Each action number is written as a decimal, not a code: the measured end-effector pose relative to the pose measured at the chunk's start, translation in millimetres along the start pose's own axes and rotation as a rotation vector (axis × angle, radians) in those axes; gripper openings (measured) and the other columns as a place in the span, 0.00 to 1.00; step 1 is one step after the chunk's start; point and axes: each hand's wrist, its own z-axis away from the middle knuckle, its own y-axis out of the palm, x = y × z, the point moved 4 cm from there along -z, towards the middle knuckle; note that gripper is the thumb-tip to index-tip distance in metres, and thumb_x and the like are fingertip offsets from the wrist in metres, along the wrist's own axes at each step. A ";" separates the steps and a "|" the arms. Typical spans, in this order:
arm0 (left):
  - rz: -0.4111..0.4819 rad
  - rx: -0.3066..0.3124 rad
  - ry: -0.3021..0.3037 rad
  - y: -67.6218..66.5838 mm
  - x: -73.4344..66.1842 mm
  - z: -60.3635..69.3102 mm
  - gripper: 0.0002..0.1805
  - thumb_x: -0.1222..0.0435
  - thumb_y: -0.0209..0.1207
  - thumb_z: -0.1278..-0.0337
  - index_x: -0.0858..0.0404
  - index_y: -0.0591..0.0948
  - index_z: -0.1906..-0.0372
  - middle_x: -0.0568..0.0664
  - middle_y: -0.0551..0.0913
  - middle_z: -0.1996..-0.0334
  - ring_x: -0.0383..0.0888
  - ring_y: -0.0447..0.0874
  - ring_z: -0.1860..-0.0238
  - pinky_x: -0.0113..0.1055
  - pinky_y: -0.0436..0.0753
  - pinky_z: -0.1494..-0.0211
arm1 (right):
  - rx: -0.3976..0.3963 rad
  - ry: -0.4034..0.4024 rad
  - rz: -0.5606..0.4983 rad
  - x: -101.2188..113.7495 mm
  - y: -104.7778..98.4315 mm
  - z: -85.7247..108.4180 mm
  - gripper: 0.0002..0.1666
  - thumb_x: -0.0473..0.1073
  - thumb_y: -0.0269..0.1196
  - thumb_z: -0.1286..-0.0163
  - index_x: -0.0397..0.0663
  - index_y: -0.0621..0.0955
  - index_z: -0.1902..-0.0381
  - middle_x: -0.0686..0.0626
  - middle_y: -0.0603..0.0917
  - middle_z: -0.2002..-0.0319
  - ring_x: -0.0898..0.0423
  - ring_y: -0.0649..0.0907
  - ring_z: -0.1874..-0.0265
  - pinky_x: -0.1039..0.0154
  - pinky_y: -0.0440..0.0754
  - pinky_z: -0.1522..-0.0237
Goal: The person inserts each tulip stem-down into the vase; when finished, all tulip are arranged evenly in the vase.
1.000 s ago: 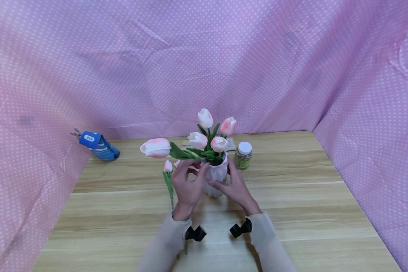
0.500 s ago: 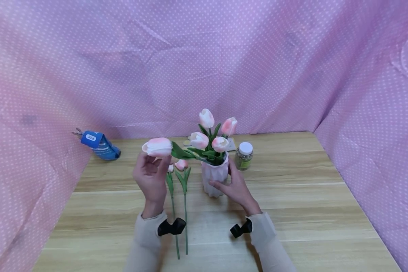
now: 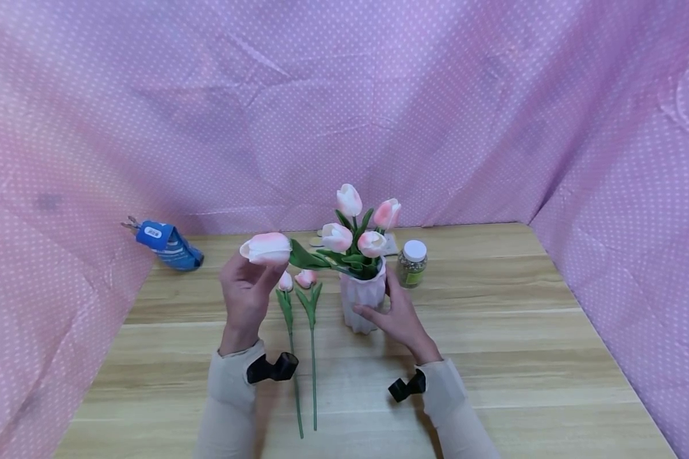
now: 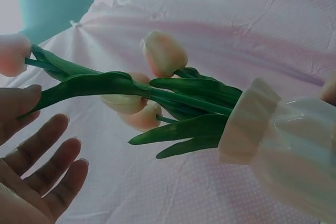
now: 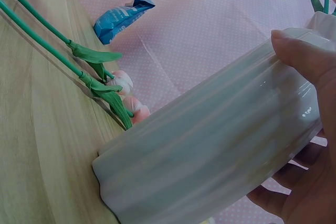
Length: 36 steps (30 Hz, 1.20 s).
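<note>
My right hand (image 3: 399, 315) grips the white fluted vase (image 3: 358, 299) from the right, thumb across its front in the right wrist view. Several pink-and-white tulips (image 3: 349, 200) stand in the vase. One tulip (image 3: 266, 248) leans far left out of the rim, its bloom nearly level. My left hand (image 3: 245, 299) is just below that bloom. In the left wrist view, the thumb and index finger pinch the tip of its long green leaf (image 4: 94, 85), while the other fingers (image 4: 65, 182) are spread away from it. The stems inside the vase are hidden.
Two loose tulips (image 3: 313, 344) lie on the wooden table (image 3: 494, 357), left of the vase. Behind the vase to the right stands a white-lidded jar (image 3: 412, 263). A blue packet (image 3: 171, 245) is at the back left, before the pink dotted cloth (image 3: 344, 115).
My left hand has moved left from the vase rim to beneath the leaning bloom, uncovering the loose tulips, then shifted slightly farther left. My right hand stays on the vase.
</note>
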 end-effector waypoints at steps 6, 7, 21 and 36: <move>0.010 -0.059 0.067 2.0 -3.2 3.2 0.08 0.69 0.67 0.41 0.61 0.88 0.57 0.44 0.90 0.58 0.35 0.87 0.57 0.26 0.86 0.53 | -0.001 -0.021 -0.012 1.5 0.3 0.1 0.53 0.48 0.75 0.40 0.58 0.59 0.24 0.47 0.74 0.31 0.45 0.75 0.32 0.39 0.76 0.33; 0.026 -0.063 0.087 2.9 -4.3 3.5 0.08 0.71 0.67 0.41 0.64 0.88 0.57 0.46 0.90 0.58 0.37 0.87 0.56 0.27 0.86 0.51 | -0.001 -0.021 -0.014 1.4 0.3 0.2 0.52 0.48 0.75 0.41 0.58 0.59 0.24 0.47 0.74 0.31 0.45 0.75 0.32 0.39 0.76 0.33; -0.038 -0.057 0.287 32.6 -6.1 26.1 0.08 0.75 0.67 0.45 0.79 0.84 0.65 0.47 0.90 0.58 0.42 0.87 0.55 0.29 0.87 0.49 | 0.001 -0.035 -0.008 0.9 0.2 0.5 0.53 0.48 0.74 0.40 0.60 0.58 0.24 0.48 0.74 0.31 0.46 0.75 0.32 0.39 0.76 0.32; -0.339 0.062 0.207 51.3 27.9 48.6 0.04 0.77 0.67 0.45 0.75 0.85 0.64 0.66 0.87 0.67 0.49 0.86 0.55 0.30 0.84 0.43 | -0.008 -0.054 -0.002 3.0 0.3 -0.4 0.54 0.47 0.74 0.40 0.57 0.57 0.23 0.47 0.70 0.27 0.45 0.72 0.29 0.39 0.73 0.29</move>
